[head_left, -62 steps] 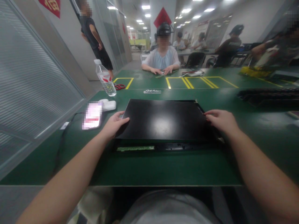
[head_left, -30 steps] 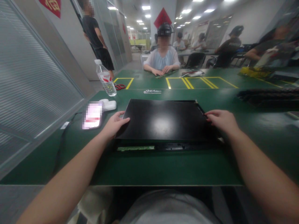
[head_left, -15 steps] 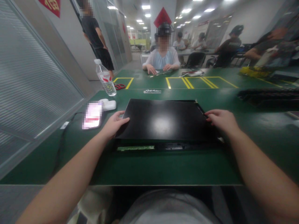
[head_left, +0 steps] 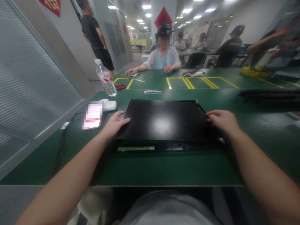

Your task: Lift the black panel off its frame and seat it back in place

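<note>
A glossy black screen panel (head_left: 150, 120) lies over a black frame (head_left: 180, 147), slightly askew, so a strip of the frame shows along the front and at the right. In that front strip sits a narrow green circuit board (head_left: 136, 148). My left hand (head_left: 116, 123) is closed on the panel's left edge, its thumb on top and the other fingers partly hidden. At the far right edge, my right hand (head_left: 221, 120) pinches with thumb and fingers; whether it grips the panel alone or the frame with it, I cannot tell.
Left on the green table (head_left: 164, 172) are a lit phone (head_left: 93, 115), a white case (head_left: 109, 105), a water bottle (head_left: 106, 78) and red-handled scissors (head_left: 120, 87). Small white pieces (head_left: 152, 91) lie beyond the panel. A co-worker (head_left: 162, 57) sits opposite; dark parts (head_left: 269, 98) lie right.
My hands and the panel stay in place. Across the table, the co-worker's hand on the left of my view has moved further left, along with a thin strip.
</note>
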Demonstrator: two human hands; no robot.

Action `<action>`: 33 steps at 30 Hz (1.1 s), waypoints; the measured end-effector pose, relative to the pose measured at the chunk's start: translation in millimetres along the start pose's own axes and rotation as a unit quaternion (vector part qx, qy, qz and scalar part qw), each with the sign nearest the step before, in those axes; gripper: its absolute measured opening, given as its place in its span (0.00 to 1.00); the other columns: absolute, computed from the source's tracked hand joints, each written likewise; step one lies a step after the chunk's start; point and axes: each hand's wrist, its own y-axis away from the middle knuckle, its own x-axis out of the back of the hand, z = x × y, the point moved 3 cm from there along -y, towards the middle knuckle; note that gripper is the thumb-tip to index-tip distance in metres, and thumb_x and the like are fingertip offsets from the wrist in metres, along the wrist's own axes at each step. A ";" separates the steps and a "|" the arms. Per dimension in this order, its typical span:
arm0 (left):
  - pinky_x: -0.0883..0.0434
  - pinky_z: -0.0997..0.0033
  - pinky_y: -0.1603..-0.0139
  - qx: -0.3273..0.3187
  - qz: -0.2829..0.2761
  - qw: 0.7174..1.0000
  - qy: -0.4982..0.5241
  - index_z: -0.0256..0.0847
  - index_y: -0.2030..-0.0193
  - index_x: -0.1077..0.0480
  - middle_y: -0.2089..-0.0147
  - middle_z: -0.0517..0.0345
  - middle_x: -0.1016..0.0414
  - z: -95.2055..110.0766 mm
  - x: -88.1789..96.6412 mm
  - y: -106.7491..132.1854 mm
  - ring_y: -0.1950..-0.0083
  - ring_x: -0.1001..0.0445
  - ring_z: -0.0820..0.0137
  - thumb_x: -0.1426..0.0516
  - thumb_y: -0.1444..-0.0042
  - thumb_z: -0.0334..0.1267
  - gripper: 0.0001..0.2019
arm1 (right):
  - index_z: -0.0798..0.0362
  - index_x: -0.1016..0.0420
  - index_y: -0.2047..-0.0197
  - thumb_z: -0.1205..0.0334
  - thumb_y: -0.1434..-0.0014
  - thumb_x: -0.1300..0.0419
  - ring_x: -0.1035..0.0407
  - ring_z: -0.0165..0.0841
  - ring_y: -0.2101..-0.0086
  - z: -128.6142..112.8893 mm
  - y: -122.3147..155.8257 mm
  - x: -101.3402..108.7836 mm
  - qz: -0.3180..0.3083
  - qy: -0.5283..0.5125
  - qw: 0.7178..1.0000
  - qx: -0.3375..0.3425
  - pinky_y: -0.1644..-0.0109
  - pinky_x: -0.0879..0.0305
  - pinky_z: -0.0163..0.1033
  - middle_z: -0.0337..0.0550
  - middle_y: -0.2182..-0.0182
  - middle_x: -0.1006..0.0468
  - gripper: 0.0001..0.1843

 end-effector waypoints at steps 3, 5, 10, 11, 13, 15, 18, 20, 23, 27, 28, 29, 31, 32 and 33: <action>0.19 0.68 0.65 -0.004 -0.001 1.000 0.002 0.37 0.35 0.31 0.66 0.55 0.14 0.1 -0.5 -0.2 0.71 0.16 0.65 0.33 0.41 0.24 0.28 | 0.49 0.11 0.57 0.62 0.42 0.40 0.21 0.39 0.72 1.7 -1.4 -1.0 -0.002 -0.005 1.000 0.004 0.59 0.23 0.45 0.44 0.70 0.13 0.16; 0.19 0.69 0.65 -0.006 -0.004 1.000 0.002 0.37 0.34 0.31 0.67 0.56 0.14 0.1 -0.7 -0.1 0.72 0.16 0.65 0.34 0.40 0.24 0.28 | 0.49 0.11 0.57 0.62 0.42 0.40 0.21 0.39 0.72 1.5 -1.2 -1.0 -0.003 -0.003 1.000 0.006 0.59 0.23 0.46 0.44 0.70 0.13 0.16; 0.19 0.69 0.65 -0.006 -0.007 1.000 0.014 0.35 0.31 0.33 0.66 0.55 0.14 -0.1 0.1 0.0 0.71 0.16 0.65 0.34 0.41 0.23 0.31 | 0.48 0.11 0.58 0.62 0.42 0.40 0.21 0.40 0.71 -1.6 1.2 0.4 -0.003 0.001 1.000 0.003 0.58 0.22 0.47 0.44 0.70 0.13 0.15; 0.19 0.69 0.64 -0.005 -0.007 1.000 0.016 0.35 0.31 0.33 0.66 0.55 0.14 -0.2 0.4 -0.2 0.71 0.16 0.65 0.33 0.41 0.23 0.32 | 0.48 0.11 0.58 0.62 0.42 0.40 0.20 0.40 0.71 -2.0 1.4 0.5 -0.003 0.000 1.000 0.004 0.57 0.22 0.47 0.44 0.70 0.13 0.15; 0.19 0.69 0.65 -0.002 -0.008 1.000 0.019 0.35 0.29 0.34 0.65 0.55 0.14 -0.6 0.7 -0.5 0.71 0.16 0.65 0.33 0.41 0.23 0.33 | 0.47 0.11 0.59 0.62 0.41 0.40 0.20 0.40 0.72 -2.2 1.5 0.7 -0.002 -0.002 1.000 0.007 0.57 0.22 0.47 0.44 0.70 0.13 0.15; 0.19 0.69 0.66 -0.001 -0.008 1.000 0.021 0.35 0.29 0.34 0.65 0.55 0.14 -1.0 0.9 -0.9 0.72 0.16 0.65 0.33 0.41 0.23 0.34 | 0.47 0.12 0.59 0.62 0.42 0.40 0.20 0.41 0.72 -2.0 1.3 0.8 -0.002 -0.003 1.000 0.009 0.56 0.22 0.48 0.44 0.70 0.13 0.14; 0.20 0.70 0.66 -0.001 -0.006 1.000 0.021 0.35 0.29 0.33 0.66 0.54 0.14 -1.6 1.2 -1.5 0.72 0.16 0.65 0.32 0.42 0.23 0.34 | 0.47 0.11 0.59 0.63 0.41 0.40 0.20 0.41 0.72 -1.4 0.9 0.6 -0.006 -0.001 1.000 0.005 0.56 0.22 0.48 0.44 0.70 0.13 0.14; 0.19 0.69 0.66 -0.002 -0.008 1.000 0.019 0.36 0.30 0.33 0.65 0.54 0.13 -2.1 1.4 -1.9 0.71 0.16 0.64 0.32 0.42 0.24 0.34 | 0.47 0.11 0.58 0.63 0.40 0.40 0.20 0.40 0.72 -1.5 1.1 0.8 -0.007 -0.001 1.000 0.002 0.56 0.22 0.48 0.44 0.69 0.13 0.15; 0.18 0.67 0.65 -0.004 -0.013 1.000 0.017 0.36 0.31 0.32 0.65 0.54 0.13 -2.5 1.7 -2.3 0.71 0.15 0.64 0.32 0.42 0.25 0.33 | 0.48 0.11 0.59 0.63 0.40 0.40 0.20 0.40 0.71 -2.2 1.7 1.3 -0.005 0.000 1.000 0.003 0.55 0.22 0.47 0.44 0.70 0.13 0.14; 0.19 0.69 0.66 -0.009 -0.013 1.000 0.014 0.36 0.32 0.32 0.66 0.54 0.14 -2.7 2.9 -2.7 0.72 0.16 0.64 0.30 0.44 0.25 0.33 | 0.48 0.11 0.59 0.63 0.41 0.40 0.20 0.40 0.72 -2.2 1.8 1.1 -0.006 0.002 1.000 0.006 0.55 0.21 0.49 0.45 0.69 0.13 0.15; 0.20 0.69 0.66 -0.011 -0.014 1.000 0.013 0.36 0.33 0.32 0.66 0.54 0.14 -2.8 3.2 -2.9 0.72 0.16 0.64 0.30 0.44 0.25 0.33 | 0.48 0.11 0.58 0.62 0.41 0.40 0.20 0.41 0.72 -2.0 1.5 0.9 -0.006 0.001 1.000 0.007 0.55 0.21 0.49 0.45 0.69 0.13 0.15; 0.20 0.68 0.66 -0.011 -0.015 1.000 0.013 0.36 0.33 0.32 0.66 0.54 0.14 -3.0 3.4 -3.1 0.71 0.16 0.63 0.30 0.44 0.25 0.33 | 0.48 0.11 0.58 0.62 0.41 0.40 0.20 0.41 0.72 -1.7 1.2 0.7 -0.005 0.001 1.000 0.008 0.55 0.21 0.49 0.45 0.69 0.13 0.15; 0.19 0.67 0.65 -0.012 -0.014 1.000 0.013 0.37 0.34 0.31 0.65 0.53 0.14 -3.5 3.7 -3.7 0.69 0.14 0.61 0.29 0.45 0.26 0.32 | 0.48 0.12 0.58 0.62 0.42 0.40 0.20 0.41 0.72 -0.8 0.2 0.3 -0.003 0.003 1.000 0.012 0.56 0.21 0.49 0.45 0.69 0.13 0.14; 0.19 0.66 0.64 -0.012 -0.012 1.000 0.014 0.37 0.35 0.31 0.65 0.52 0.14 -3.7 3.8 -3.9 0.68 0.14 0.60 0.29 0.46 0.26 0.32 | 0.48 0.12 0.58 0.62 0.42 0.39 0.20 0.41 0.72 -0.3 -0.4 0.1 0.000 0.006 1.000 0.014 0.56 0.21 0.48 0.45 0.70 0.13 0.14; 0.19 0.65 0.63 -0.012 -0.009 1.000 0.015 0.37 0.36 0.31 0.64 0.52 0.13 -3.8 3.9 -4.1 0.66 0.13 0.59 0.28 0.47 0.26 0.32 | 0.48 0.12 0.58 0.61 0.42 0.39 0.20 0.40 0.73 0.2 -0.8 -0.1 0.004 0.009 1.000 0.016 0.57 0.21 0.48 0.44 0.70 0.13 0.14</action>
